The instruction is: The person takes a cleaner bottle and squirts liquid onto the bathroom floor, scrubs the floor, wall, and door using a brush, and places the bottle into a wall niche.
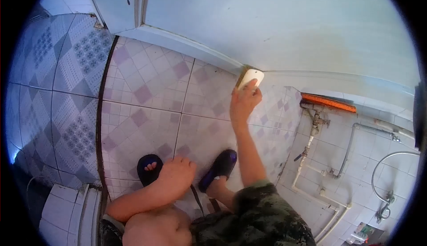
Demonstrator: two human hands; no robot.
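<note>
My right hand [243, 99] is closed on a scrub brush [252, 78] with a pale, rounded back and a small hole near one end. Its brownish bristle side presses toward the foot of the pale door-like panel [267, 28], where its bottom strip bends at a corner. Close to my knee, my left hand [178, 171] shows its back, the fingers bent downward and mostly hidden. Whether it holds anything cannot be seen. A thin dark strap [197, 199] hangs beside it.
My feet, in dark slippers [221, 169], stand on tiles with lilac diamonds [142, 92]. A dark strip [101, 126] separates them from grey-blue tiles [73, 68]. On the right are an orange-edged squeegee-like bar [329, 103], wall pipes [307, 152] and a curved hose [376, 175].
</note>
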